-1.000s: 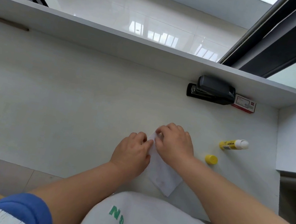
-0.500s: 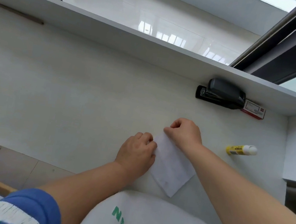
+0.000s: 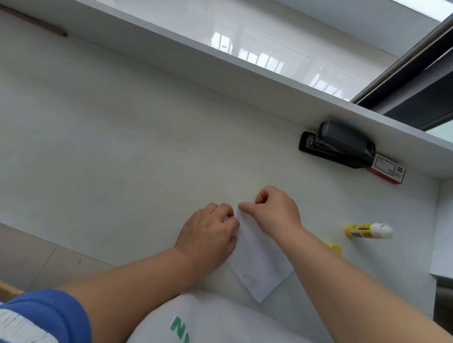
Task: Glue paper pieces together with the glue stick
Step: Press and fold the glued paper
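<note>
On the white desk [image 3: 106, 137], the left hand [image 3: 207, 236] rests with curled fingers on the left edge of the folded white paper [image 3: 259, 265], whose long axis runs from its far-left tip toward the near right. The right hand [image 3: 276, 212] pinches that far tip, its forearm hiding most of the yellow cap [image 3: 334, 247]. Right of it the uncapped glue stick [image 3: 368, 230] lies tip rightward, with a black stapler [image 3: 339, 146] and staple box [image 3: 388, 173] against the back ledge.
</note>
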